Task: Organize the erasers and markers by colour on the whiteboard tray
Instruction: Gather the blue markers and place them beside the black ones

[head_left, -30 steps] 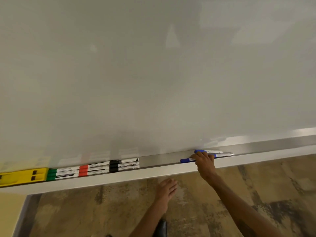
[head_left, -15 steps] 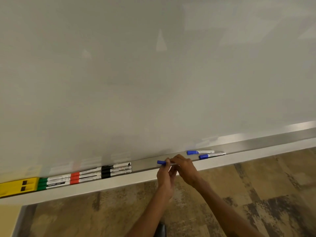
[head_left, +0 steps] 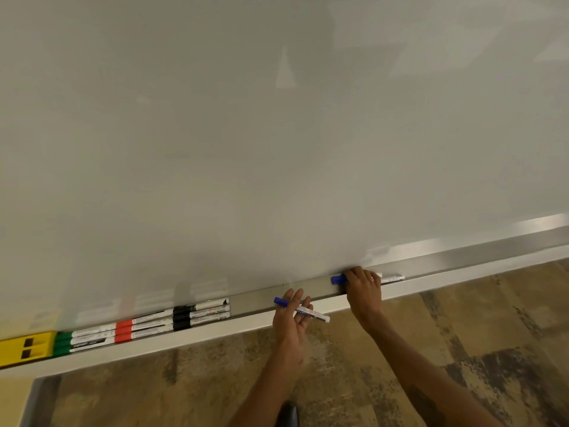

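My left hand [head_left: 291, 318] holds a blue-capped marker [head_left: 314, 313] just in front of the whiteboard tray [head_left: 304, 289], cap pointing left. My right hand [head_left: 363, 288] rests on the tray farther right, fingers closed over blue-capped markers [head_left: 338, 279] whose white barrels [head_left: 391, 277] stick out to the right. At the tray's left end lie a yellow eraser [head_left: 26, 348], then green-capped markers [head_left: 63, 343], red-capped markers [head_left: 123, 330] and black-capped markers [head_left: 183, 317], side by side in colour groups.
The whiteboard [head_left: 277, 134] fills the upper view. Below the tray is a brown patterned floor [head_left: 462, 349]. A dark shoe tip [head_left: 289, 414] shows at the bottom. The tray stretch between the black-capped markers and my hands holds nothing.
My left hand took one blue-capped marker from my right hand and now holds it alone. My right hand moved back right along the tray onto the other blue-capped markers.
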Available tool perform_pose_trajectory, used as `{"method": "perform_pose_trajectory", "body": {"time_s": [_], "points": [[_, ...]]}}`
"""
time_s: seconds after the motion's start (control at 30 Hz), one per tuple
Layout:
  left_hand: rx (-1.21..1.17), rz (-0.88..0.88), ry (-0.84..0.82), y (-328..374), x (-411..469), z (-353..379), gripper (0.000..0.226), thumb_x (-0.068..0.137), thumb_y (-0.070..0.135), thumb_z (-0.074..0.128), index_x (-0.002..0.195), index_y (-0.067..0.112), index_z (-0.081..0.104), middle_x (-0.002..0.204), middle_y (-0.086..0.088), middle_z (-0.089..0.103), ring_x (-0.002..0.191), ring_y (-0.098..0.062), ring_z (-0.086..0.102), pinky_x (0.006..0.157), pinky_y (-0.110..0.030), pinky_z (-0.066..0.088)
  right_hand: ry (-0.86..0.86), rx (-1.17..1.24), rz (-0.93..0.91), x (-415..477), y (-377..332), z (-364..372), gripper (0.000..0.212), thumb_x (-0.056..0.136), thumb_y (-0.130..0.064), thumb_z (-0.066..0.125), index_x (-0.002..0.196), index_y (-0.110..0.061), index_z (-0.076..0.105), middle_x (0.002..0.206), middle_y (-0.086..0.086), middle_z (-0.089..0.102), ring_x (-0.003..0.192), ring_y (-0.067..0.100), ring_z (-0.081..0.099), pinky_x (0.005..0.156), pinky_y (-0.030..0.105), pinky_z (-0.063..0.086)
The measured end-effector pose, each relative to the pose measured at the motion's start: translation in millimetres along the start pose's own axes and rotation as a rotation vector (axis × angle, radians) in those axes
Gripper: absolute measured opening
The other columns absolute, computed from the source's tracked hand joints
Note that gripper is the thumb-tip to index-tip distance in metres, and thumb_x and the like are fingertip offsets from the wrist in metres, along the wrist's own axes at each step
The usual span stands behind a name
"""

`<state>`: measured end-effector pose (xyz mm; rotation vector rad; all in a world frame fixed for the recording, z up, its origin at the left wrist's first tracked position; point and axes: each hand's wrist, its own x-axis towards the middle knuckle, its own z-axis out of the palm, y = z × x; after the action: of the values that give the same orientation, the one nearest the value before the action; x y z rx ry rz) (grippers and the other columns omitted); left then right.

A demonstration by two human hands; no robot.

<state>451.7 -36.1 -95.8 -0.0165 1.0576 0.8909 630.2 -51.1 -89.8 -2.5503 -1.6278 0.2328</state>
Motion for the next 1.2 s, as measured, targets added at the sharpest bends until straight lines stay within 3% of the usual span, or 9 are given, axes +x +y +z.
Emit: {"method": "perform_pose_trajectory", "body": {"time_s": [0.27, 0.37, 0.47, 0.63, 0.7, 0.8, 0.9, 1.03, 1.2], "points": [[0.052, 0.062, -0.046, 1, 4, 7, 0.04, 0.093, 0.007, 0.059, 0.133, 0.004, 0.055, 0.13, -0.016, 0.064, 0.12, -0.037, 0.061, 0.106, -0.05, 0.046, 0.125, 0.175, -0.211, -13, -25, 5, 0.04, 0.08, -0.001, 0.073, 0.117, -0.014, 0.066, 0.117, 0.006, 0.07, 0.111, 0.024, 0.065, 0.109, 0.05, 0.04], [0.113, 0.106, -0.078, -1, -1, 11, 0.039, 0.094, 0.011, 0.058, 0.132, 0.005, 0.056, 0.13, -0.019, 0.063, 0.119, -0.036, 0.061, 0.099, -0.044, 0.05, 0.139, 0.312, -0.305, -22, -49, 2, 0.037, 0.082, -0.009, 0.074, 0.116, -0.018, 0.061, 0.109, 0.001, 0.073, 0.101, 0.018, 0.068, 0.103, 0.042, 0.042], [0.148, 0.153, -0.148, 2, -4, 15, 0.039, 0.096, 0.012, 0.056, 0.134, 0.005, 0.054, 0.129, -0.023, 0.061, 0.112, -0.03, 0.063, 0.095, -0.038, 0.053, 0.075, 0.412, -0.403, -27, -62, 1, 0.033, 0.089, -0.017, 0.067, 0.122, -0.019, 0.06, 0.115, 0.001, 0.071, 0.104, 0.017, 0.066, 0.096, 0.036, 0.048], [0.13, 0.149, -0.146, 6, -4, 9, 0.038, 0.095, 0.014, 0.057, 0.132, 0.004, 0.056, 0.13, -0.02, 0.063, 0.115, -0.031, 0.063, 0.095, -0.038, 0.054, -0.08, 0.533, -0.377, -34, -58, 2, 0.036, 0.1, -0.012, 0.048, 0.135, -0.021, 0.055, 0.135, 0.001, 0.061, 0.124, 0.014, 0.054, 0.107, 0.028, 0.043], [0.061, 0.113, -0.119, 8, -5, 7, 0.041, 0.096, 0.013, 0.054, 0.136, 0.001, 0.051, 0.133, -0.019, 0.061, 0.115, -0.031, 0.063, 0.094, -0.04, 0.053, 0.039, 0.485, -0.383, -33, -40, -2, 0.034, 0.097, -0.009, 0.053, 0.13, -0.015, 0.058, 0.13, 0.009, 0.064, 0.119, 0.022, 0.06, 0.105, 0.031, 0.045], [0.02, 0.082, -0.092, 8, -4, 3, 0.041, 0.099, 0.011, 0.05, 0.138, 0.0, 0.048, 0.136, -0.016, 0.059, 0.123, -0.035, 0.058, 0.091, -0.041, 0.056, 0.166, 0.371, -0.106, -25, 3, -5, 0.043, 0.09, 0.008, 0.052, 0.13, -0.007, 0.058, 0.131, 0.018, 0.062, 0.123, 0.033, 0.057, 0.108, 0.048, 0.045], [0.026, 0.054, -0.078, 7, -4, -1, 0.037, 0.099, 0.011, 0.049, 0.135, 0.001, 0.05, 0.135, -0.017, 0.059, 0.121, -0.036, 0.059, 0.096, -0.045, 0.052, 0.093, 0.207, 0.081, -18, 41, -7, 0.057, 0.081, 0.019, 0.047, 0.132, -0.007, 0.054, 0.141, 0.016, 0.052, 0.135, 0.032, 0.044, 0.115, 0.052, 0.031], [0.022, 0.034, -0.073, 2, -5, -4, 0.036, 0.098, 0.011, 0.051, 0.133, 0.003, 0.051, 0.131, -0.016, 0.063, 0.113, -0.033, 0.064, 0.092, -0.045, 0.053, -0.038, 0.023, 0.047, -9, 65, -6, 0.047, 0.09, 0.008, 0.052, 0.129, -0.017, 0.058, 0.138, 0.006, 0.055, 0.134, 0.024, 0.044, 0.118, 0.051, 0.019], [0.004, 0.015, -0.079, 1, -5, -9, 0.034, 0.097, 0.012, 0.055, 0.13, 0.006, 0.055, 0.124, -0.013, 0.068, 0.107, -0.032, 0.069, 0.081, -0.04, 0.062, -0.091, -0.086, -0.107, -5, 64, -11, 0.04, 0.094, -0.002, 0.057, 0.127, -0.024, 0.062, 0.124, -0.002, 0.064, 0.121, 0.019, 0.056, 0.117, 0.045, 0.021]]}}
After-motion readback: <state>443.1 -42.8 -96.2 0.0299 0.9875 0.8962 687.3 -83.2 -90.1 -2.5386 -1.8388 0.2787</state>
